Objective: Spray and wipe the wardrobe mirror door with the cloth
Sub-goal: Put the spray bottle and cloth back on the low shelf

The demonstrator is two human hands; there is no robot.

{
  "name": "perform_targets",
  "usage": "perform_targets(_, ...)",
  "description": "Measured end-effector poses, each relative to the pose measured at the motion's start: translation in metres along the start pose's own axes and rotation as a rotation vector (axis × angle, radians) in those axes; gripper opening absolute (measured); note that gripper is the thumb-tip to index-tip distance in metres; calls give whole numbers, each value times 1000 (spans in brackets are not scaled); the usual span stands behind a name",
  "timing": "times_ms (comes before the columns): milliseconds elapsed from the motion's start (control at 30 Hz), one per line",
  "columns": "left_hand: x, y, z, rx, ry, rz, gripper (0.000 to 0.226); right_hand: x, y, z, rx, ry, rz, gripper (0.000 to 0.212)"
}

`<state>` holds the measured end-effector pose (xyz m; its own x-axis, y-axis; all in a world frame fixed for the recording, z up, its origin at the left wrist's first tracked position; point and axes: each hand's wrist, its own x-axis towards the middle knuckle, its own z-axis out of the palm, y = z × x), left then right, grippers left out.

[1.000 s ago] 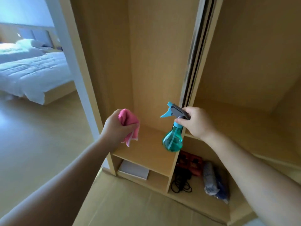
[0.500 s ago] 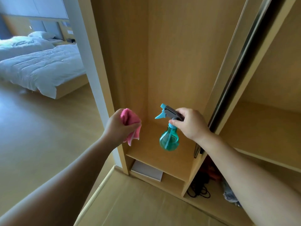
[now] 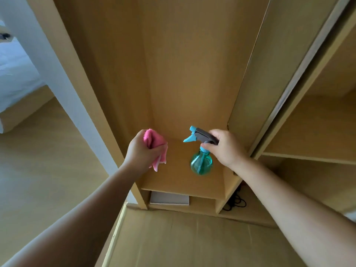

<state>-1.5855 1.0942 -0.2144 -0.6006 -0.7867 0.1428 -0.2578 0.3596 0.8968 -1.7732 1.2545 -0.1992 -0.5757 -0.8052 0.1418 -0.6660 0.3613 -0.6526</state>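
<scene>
head-worn view, close, facing wardrobe (image 3: 192,74)

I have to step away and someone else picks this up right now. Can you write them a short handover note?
Left hand grips the bunched pink cloth.
Right hand holds the teal spray bottle by its grey head, nozzle pointing left.
Both are raised in front of the open wooden wardrobe.
Done: tools are in hand.
Left: no mirror face shows in this view and no spray is visible, so spraying and wiping seem not yet begun.

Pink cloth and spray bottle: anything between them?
Nothing held between. In the head view, the gap between the pink cloth and the spray bottle shows only the bare wooden shelf behind, with the nozzle pointing toward the cloth.
</scene>
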Motion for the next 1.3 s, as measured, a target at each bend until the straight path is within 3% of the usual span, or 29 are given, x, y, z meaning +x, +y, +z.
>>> perform_targets(67,11,-19,4,1,-43,-13,31,-5,7,15,-23,18,46,11)
perform_targets(133,26,-46,9,30,-106,-36,29,-5,14,38,-35,53,93,31)
perform_targets(200,38,-74,17,35,-168,-66,26,-8,23,62,-57,82,138,39)
perform_targets(300,44,-120,36,47,-237,-92,25,-15,48,100,-81,76,215,29)
perform_targets(400,36,-173,62,22,-237,-136,25,-22,87,142,-83,80,239,33)
perform_targets(800,-47,-405,188,-65,-377,-248,18,-87,283,352,-33,74,310,15)
perform_targets(1033,-67,-529,263,-26,-367,-202,30,-109,403,461,-44,97,364,20)
perform_targets(1300,-55,-632,328,-45,-332,-85,31,-83,516,543,-68,186,393,9)
